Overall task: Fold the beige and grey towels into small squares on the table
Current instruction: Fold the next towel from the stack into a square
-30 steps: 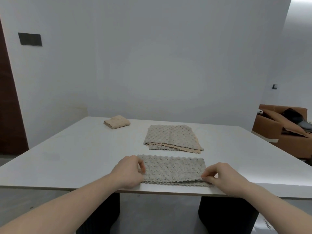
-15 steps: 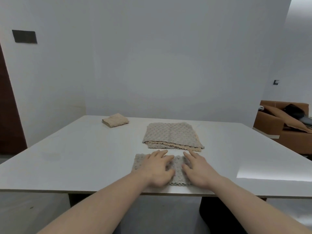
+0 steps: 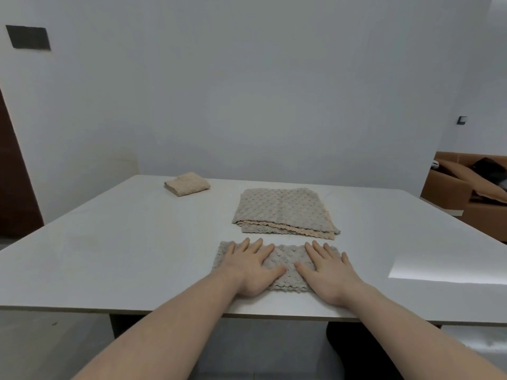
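A grey textured towel (image 3: pixel 288 259), folded into a narrow strip, lies near the front edge of the white table (image 3: pixel 123 242). My left hand (image 3: pixel 253 266) rests flat on its left half, fingers spread. My right hand (image 3: pixel 327 268) lies flat on its right half, palm down. Behind it sits a larger stack of grey and beige towels (image 3: pixel 284 212), folded loosely. A small folded beige towel (image 3: pixel 187 183) sits at the far left of the table.
A white wall stands right behind the table. A brown sofa (image 3: pixel 466 193) with dark items is at the right. A dark door edge (image 3: pixel 13 174) is at the left. A bright patch of light falls on the table's right side.
Both hands let go of the strip's ends and came to its middle. They now press flat on the towel and have spread slightly apart.
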Available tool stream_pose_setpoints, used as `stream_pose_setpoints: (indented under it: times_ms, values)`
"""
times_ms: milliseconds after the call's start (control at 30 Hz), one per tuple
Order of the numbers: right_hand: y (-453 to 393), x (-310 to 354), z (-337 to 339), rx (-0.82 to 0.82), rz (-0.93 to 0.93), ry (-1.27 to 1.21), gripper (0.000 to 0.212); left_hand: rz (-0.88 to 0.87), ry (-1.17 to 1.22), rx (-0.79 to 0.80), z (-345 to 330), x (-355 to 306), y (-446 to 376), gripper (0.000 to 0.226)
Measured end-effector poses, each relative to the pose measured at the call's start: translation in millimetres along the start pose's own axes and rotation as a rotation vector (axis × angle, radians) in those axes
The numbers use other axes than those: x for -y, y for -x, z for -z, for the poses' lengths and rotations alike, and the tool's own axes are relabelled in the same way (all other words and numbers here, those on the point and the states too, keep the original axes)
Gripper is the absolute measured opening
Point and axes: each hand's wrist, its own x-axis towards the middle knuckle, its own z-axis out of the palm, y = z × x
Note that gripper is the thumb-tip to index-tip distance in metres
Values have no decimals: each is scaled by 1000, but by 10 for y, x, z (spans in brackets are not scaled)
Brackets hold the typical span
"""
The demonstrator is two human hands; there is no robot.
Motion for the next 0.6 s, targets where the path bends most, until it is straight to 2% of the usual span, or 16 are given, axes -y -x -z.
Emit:
stream_pose_setpoints:
  times_ms: [600]
  values:
    - [27,-178,52,15,-28,-44,90,148,35,-30,18,682,149,86]
